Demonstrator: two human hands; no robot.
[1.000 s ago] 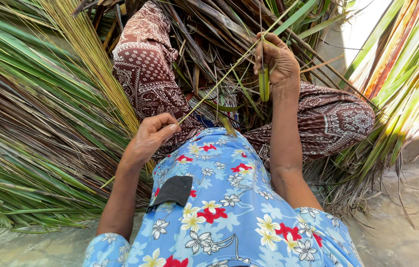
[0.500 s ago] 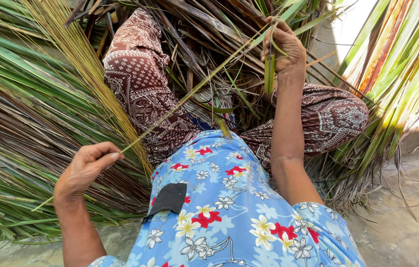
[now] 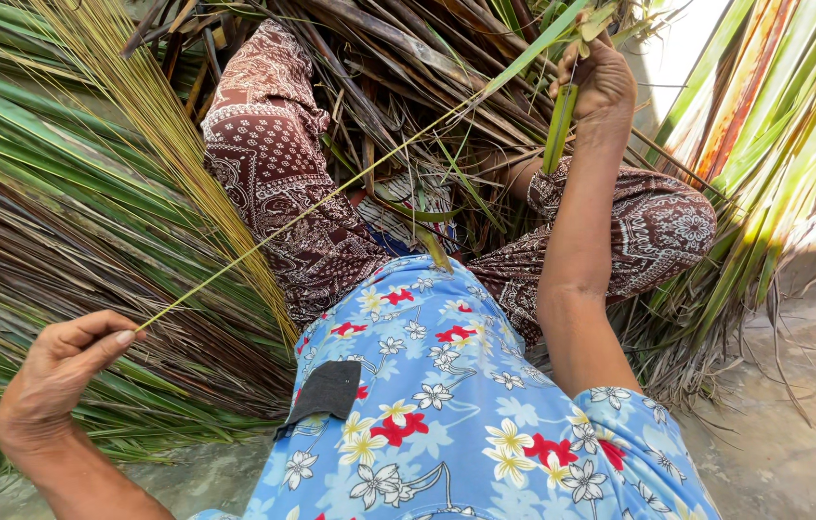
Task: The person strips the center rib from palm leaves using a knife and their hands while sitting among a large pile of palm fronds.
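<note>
Two hands are in view, both belonging to the seated person. The left hand (image 3: 61, 380) is closed, with thumb and forefinger pressed together on one thin, pale yellow-green leaf rib (image 3: 331, 193). The rib runs taut in a single straight line from this pinch, upward and away across the lap, to the right hand (image 3: 601, 82). A short tail of the rib projects behind the left hand, toward the lower frame edge.

The right hand is raised and curled shut around one green leaf strip (image 3: 559, 130). The strip hangs down just below the fist, and its upper part extends past the hand. Whether the rib is gripped inside this fist or only passes it cannot be told.

Beside the left hand, on the far side, one bundle of stripped ribs (image 3: 153, 116) fans out, straw-coloured; the individual ribs are too many and too fine to count. Beyond and below the left hand lies a heap of green palm fronds (image 3: 23, 193). A second group of fronds (image 3: 774, 144) stands just beyond the right hand, on its outer side.

Between the two hands lie two knees in brown patterned trousers (image 3: 273, 164) and a blue flowered shirt (image 3: 447, 414) bearing one dark clip-on device (image 3: 328, 390). The concrete floor (image 3: 793, 424) shows below the right arm.
</note>
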